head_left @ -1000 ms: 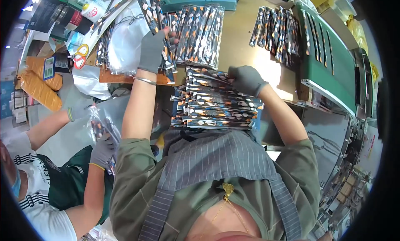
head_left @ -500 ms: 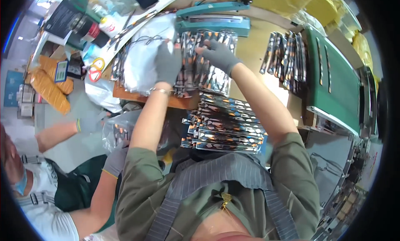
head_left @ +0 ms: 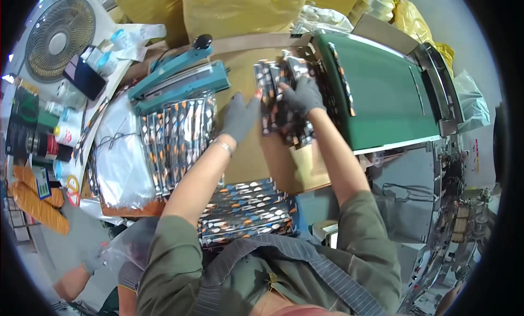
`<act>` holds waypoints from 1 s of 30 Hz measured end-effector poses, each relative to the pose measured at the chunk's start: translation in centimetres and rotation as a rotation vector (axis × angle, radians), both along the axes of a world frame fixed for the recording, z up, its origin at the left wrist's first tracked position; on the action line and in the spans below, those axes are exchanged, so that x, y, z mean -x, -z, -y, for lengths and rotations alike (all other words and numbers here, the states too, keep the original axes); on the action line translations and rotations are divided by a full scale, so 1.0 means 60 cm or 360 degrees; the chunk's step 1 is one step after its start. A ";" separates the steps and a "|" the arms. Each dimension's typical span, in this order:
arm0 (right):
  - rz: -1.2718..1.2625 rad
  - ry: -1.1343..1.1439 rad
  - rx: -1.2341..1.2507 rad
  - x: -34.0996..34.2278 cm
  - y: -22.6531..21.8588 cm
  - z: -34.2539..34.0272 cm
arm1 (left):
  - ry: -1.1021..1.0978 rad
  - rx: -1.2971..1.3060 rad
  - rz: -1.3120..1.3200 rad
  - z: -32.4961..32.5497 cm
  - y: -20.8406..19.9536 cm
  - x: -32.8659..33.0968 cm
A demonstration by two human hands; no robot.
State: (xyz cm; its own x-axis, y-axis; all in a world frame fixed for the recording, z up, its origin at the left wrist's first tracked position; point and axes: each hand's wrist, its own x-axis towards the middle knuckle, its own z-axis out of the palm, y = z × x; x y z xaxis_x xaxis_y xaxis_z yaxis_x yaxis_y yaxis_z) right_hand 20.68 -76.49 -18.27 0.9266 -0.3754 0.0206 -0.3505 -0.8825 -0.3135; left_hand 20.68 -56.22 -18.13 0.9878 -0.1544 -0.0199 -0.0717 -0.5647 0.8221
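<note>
Narrow black strips (head_left: 270,116) patterned in orange and white lie in a loose pile beside the green conveyor belt (head_left: 376,97). My right hand (head_left: 304,95), in a grey glove with bare fingertips, is closed around some of them, thumb on the near-left side; motion blurs part of the bunch. At the pile's left edge, my gloved left hand (head_left: 240,118) hovers over the brown tabletop (head_left: 237,163) with fingers apart, holding nothing. One strip (head_left: 342,78) lies at the belt's near-left edge, and a thinner one (head_left: 416,89) farther right.
A teal bag sealer (head_left: 180,78) stands behind a row of similar strips (head_left: 180,136) and stacked clear plastic bags (head_left: 117,157). More strips (head_left: 245,212) lie crosswise before my waist. A fan (head_left: 60,40) and phone (head_left: 84,78) are far left. A co-worker's gloved hand (head_left: 94,262) shows lower left.
My view has turned right. Both hands have left the row of strips by the bags and moved right to the pile beside the belt. The strips on the belt are now farther apart.
</note>
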 end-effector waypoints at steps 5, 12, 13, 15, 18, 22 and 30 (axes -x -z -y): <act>0.0626 0.0203 0.0402 -0.001 -0.064 0.043 | -0.0242 0.0083 0.0170 0.100 0.059 -0.022; 0.0196 0.0356 -0.0310 -0.019 0.026 0.038 | -0.0247 0.0315 -0.0065 0.100 0.050 -0.010; 0.0109 0.0606 -0.0802 -0.015 0.021 0.060 | -0.0226 0.0387 -0.0160 0.095 0.034 -0.011; 0.0569 0.0701 -0.0509 -0.021 0.076 0.090 | -0.0132 0.0384 -0.0258 0.092 0.029 -0.026; -0.0030 0.0101 -0.0646 -0.031 -0.024 -0.034 | 0.0310 0.1323 -0.0485 0.015 0.148 -0.091; -0.0438 -0.0017 -0.1893 -0.022 0.032 -0.008 | -0.0004 0.1415 -0.1250 0.061 0.081 -0.065; 0.0726 -0.0759 -0.2415 0.099 -0.118 -0.071 | 0.0623 0.1297 -0.0163 -0.012 -0.137 0.051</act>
State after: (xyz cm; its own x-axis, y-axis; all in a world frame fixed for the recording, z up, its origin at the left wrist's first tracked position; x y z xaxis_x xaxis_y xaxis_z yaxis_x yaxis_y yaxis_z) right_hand 14.72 -72.23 -11.16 0.9778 -0.0081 0.2094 0.2015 0.3104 -0.9290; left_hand 17.61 -55.49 -9.93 0.8612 -0.4832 0.1576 -0.0405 0.2439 0.9690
